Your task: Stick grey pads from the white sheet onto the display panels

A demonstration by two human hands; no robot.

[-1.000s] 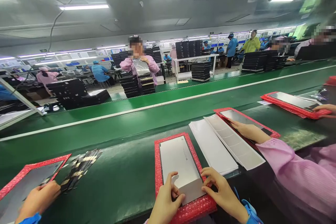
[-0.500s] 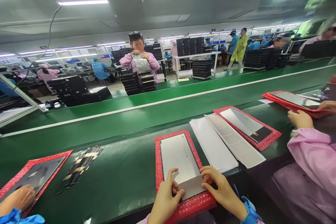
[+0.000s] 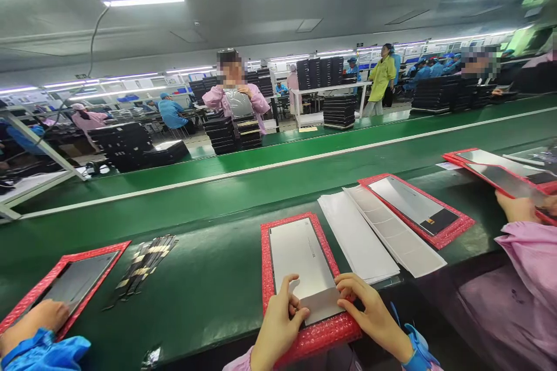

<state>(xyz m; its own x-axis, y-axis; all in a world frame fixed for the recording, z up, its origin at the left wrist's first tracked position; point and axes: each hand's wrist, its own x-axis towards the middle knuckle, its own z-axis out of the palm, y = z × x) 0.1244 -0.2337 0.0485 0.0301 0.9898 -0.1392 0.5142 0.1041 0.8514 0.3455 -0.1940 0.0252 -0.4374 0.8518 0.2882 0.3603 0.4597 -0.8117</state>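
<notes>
A flat silver display panel (image 3: 298,252) lies face down or back up, I cannot tell which, on a red bubble-wrap sheet (image 3: 324,339) in front of me. Across its lower end runs a thin grey strip (image 3: 322,305). My left hand (image 3: 282,320) is closed on the strip's left end, thumb against fingers. At the opposite end my right hand (image 3: 368,314) pinches the strip near the panel's right edge. Fingers cover both ends of the strip. A blue band (image 3: 418,348) circles my right wrist.
White sheets (image 3: 354,237) and a label sheet (image 3: 394,232) lie to the right, beside another panel (image 3: 407,203) on red wrap. Several dark flex strips (image 3: 145,264) lie left. Co-workers' hands (image 3: 54,314) work on both sides. A green conveyor (image 3: 243,159) runs behind.
The grey strip's tilt has shifted slightly, and both my hands keep their hold on its ends. The co-worker at right has lifted a panel; the view has moved a little.
</notes>
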